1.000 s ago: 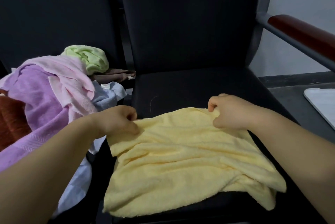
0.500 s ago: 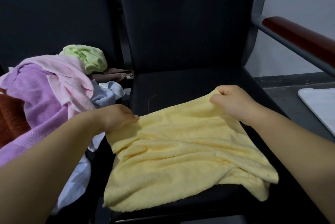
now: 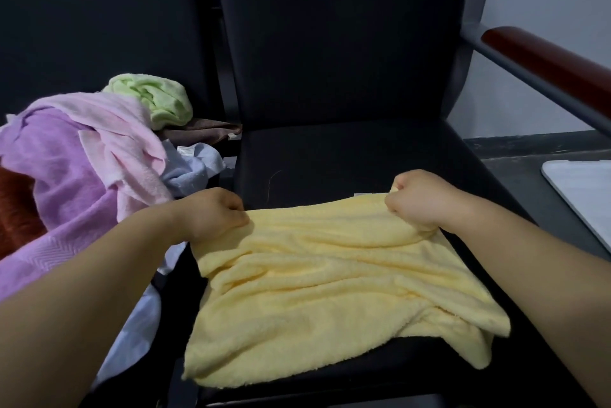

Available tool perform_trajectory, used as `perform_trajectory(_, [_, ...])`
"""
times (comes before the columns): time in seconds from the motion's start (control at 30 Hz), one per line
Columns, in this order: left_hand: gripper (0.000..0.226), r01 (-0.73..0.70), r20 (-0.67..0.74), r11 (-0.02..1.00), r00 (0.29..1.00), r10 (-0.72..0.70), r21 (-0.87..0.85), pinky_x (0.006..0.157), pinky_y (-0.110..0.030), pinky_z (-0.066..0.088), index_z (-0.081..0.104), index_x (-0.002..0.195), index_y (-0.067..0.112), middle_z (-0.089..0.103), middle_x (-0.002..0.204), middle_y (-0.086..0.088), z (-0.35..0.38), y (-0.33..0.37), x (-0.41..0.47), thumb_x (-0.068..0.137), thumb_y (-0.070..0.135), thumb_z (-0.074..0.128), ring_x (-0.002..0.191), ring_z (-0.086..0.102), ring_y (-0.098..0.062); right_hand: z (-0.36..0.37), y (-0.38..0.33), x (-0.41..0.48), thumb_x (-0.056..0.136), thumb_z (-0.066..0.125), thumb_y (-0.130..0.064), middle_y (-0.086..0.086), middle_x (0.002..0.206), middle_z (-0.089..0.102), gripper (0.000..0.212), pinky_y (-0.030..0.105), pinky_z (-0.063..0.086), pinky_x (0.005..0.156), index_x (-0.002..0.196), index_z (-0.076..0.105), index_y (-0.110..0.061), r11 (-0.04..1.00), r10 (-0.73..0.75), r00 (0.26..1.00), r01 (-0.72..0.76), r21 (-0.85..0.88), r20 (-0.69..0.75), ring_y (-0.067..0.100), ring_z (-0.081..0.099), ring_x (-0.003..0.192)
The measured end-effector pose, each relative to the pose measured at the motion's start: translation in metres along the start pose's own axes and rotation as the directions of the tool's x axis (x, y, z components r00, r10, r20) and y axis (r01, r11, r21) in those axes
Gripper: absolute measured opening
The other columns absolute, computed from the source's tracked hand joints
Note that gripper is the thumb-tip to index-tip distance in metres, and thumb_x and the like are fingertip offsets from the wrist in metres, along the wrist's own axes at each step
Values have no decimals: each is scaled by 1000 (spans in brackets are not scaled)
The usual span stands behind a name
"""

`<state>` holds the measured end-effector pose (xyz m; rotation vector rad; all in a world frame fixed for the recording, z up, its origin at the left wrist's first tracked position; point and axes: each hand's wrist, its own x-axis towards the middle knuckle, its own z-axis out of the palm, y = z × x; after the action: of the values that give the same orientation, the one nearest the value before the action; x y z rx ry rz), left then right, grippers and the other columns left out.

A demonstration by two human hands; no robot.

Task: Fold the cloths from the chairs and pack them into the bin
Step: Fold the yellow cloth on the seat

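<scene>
Now both forearms reach forward over the black chair seat, knuckles up. The left hand has its fingers curled round the far left corner of the yellow cloth, and the right hand pinches the far right corner in a fist. The cloth lies rumpled on the seat between and below the hands, its near edge hanging over the front. A heap of other cloths sits on the chair to the left.

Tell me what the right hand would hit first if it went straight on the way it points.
Probably the chair backrest. The right hand, gripping the far edge of the yellow cloth, points forward and slightly left across the bare black seat. Depth is hard to judge from one view.
</scene>
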<state>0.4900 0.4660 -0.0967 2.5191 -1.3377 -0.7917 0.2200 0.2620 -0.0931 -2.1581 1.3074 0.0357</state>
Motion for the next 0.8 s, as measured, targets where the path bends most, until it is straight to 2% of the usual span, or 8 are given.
perform_trajectory(0.1, [26,-5,-11,1000,1000,5,18,62,-25,43,70,81,15,63,74,4,0,0,3,97,34,60,69,55,-12,1,-1,4,91,57,-18,0,79,56,11,31,39,56,81,55,-21,994,-11,1000,9,-110,-17,17,51,66])
perform_trajectory(0.2, [27,-7,-13,1000,1000,7,23,64,-26,44,69,79,18,63,74,4,0,-3,4,97,35,60,70,55,-12,1,1,9,91,53,-17,3,83,59,8,33,41,58,84,58,-18,991,-11,999,6,-131,-37,20,53,69])
perform_trajectory(0.37, [26,-29,14,997,1000,28,73,70,-29,45,65,78,21,64,79,3,0,-7,7,99,35,57,76,57,-15,2,1,13,96,52,-23,4,96,65,10,36,49,67,93,61,-21,984,-2,1000,2,-177,-4,27,67,89])
perform_trajectory(0.47, [25,-39,0,990,999,40,137,69,-28,42,58,79,21,61,81,2,1,-8,8,100,34,55,76,54,-15,3,-1,12,97,49,-23,2,98,64,12,36,51,69,101,60,-19,978,-1,1000,3,-207,8,24,65,87])
perform_trajectory(0.57, [18,-24,-42,979,999,33,204,66,-26,40,53,92,20,60,86,5,1,-6,7,97,37,58,74,52,-10,1,-7,6,97,49,-20,2,98,62,18,37,52,69,115,51,-20,973,7,1000,-3,-231,19,21,63,84])
perform_trajectory(0.67, [20,-4,-43,965,999,16,263,68,-26,42,53,97,22,59,89,7,-1,-5,5,97,41,58,78,54,-9,-3,-13,0,88,56,-19,2,99,64,21,34,50,65,108,56,-22,969,22,999,-12,-247,40,20,64,85])
perform_trajectory(0.8, [19,-26,-27,944,999,36,329,83,-33,46,55,88,26,55,99,3,-3,-7,1,100,40,52,89,56,-16,0,-15,-4,82,58,-16,1,97,66,14,32,50,62,92,67,-20,965,-2,999,10,-261,32,20,64,83])
